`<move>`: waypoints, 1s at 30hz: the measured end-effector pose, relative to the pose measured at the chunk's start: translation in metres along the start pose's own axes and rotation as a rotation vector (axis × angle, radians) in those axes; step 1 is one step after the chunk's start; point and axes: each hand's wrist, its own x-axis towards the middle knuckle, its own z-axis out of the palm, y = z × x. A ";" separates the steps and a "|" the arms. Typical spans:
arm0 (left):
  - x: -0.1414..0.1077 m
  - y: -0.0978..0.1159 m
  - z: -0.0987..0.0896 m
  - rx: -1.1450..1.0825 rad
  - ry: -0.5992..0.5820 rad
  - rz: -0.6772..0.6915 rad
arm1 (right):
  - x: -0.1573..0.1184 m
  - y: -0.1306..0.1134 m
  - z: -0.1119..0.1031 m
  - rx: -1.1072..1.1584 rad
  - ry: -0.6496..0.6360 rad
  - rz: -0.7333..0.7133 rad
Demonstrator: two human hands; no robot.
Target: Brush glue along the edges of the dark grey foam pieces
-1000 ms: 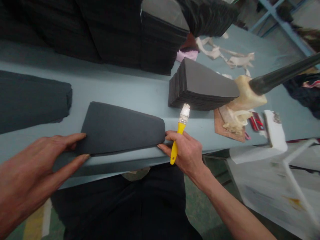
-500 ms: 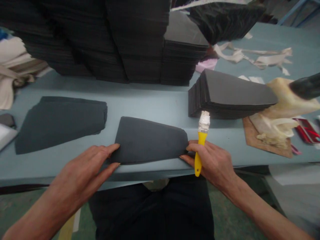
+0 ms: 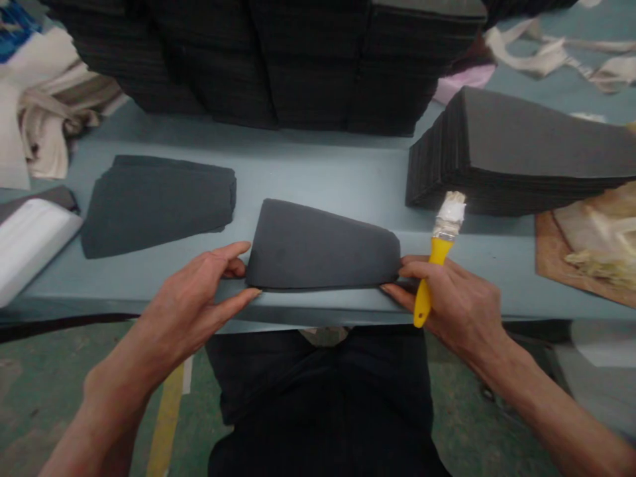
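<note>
A dark grey tapered panel lies flat near the table's front edge, between my two hands. My left hand is beside its left end, fingers apart, with the thumb tip at the near left corner and the index finger just off the left edge. At the narrow right end, my right hand has thumb and fingertips against the panel's corner. That same hand holds a paint brush with a yellow handle, its white-coated bristles pointing away from me. To the left lies a loose pile of similar dark panels.
Tall stacks of dark panels stand along the back. A neat stack of grey panels sits at the right, near a brown board. Beige cloth and a white block are at the left on the blue-grey table.
The view has shifted, so table things appear further right and higher. My left index finger has come off the panel's left edge, opening the hand. The right hand keeps the brush.
</note>
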 end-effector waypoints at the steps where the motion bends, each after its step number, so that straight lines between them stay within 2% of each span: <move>1: 0.000 0.001 0.000 -0.001 0.002 -0.004 | 0.000 0.000 0.000 -0.013 -0.001 -0.012; 14: 0.006 0.006 -0.005 -0.054 -0.011 0.013 | 0.002 0.000 -0.003 -0.012 -0.015 -0.018; 21: 0.007 0.006 -0.006 -0.063 -0.007 0.020 | -0.002 0.001 -0.002 0.027 -0.037 0.037; 30: 0.005 0.006 -0.007 -0.077 -0.007 0.006 | 0.000 0.000 -0.003 0.000 -0.027 0.004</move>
